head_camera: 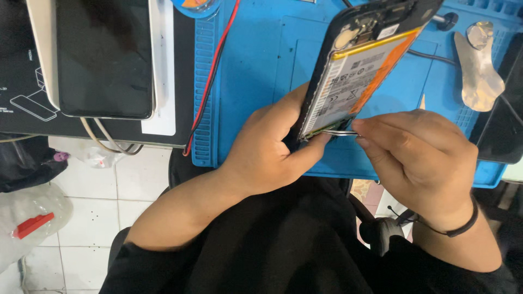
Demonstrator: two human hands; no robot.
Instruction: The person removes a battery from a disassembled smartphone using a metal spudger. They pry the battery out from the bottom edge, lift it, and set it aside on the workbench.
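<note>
Left hand (267, 149) grip closed around opened phone (359, 65); right hand (419, 158) grip pinched tight on tweezers (342, 132) touching phone's lower edge.

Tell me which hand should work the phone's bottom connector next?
Probably the right hand: it holds the tweezers with their tip at the phone bottom edge. The left hand grips the phone.

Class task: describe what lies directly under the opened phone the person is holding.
Under the opened phone lies the blue work mat; the phone and both hands cover the mat's part beneath.
</note>
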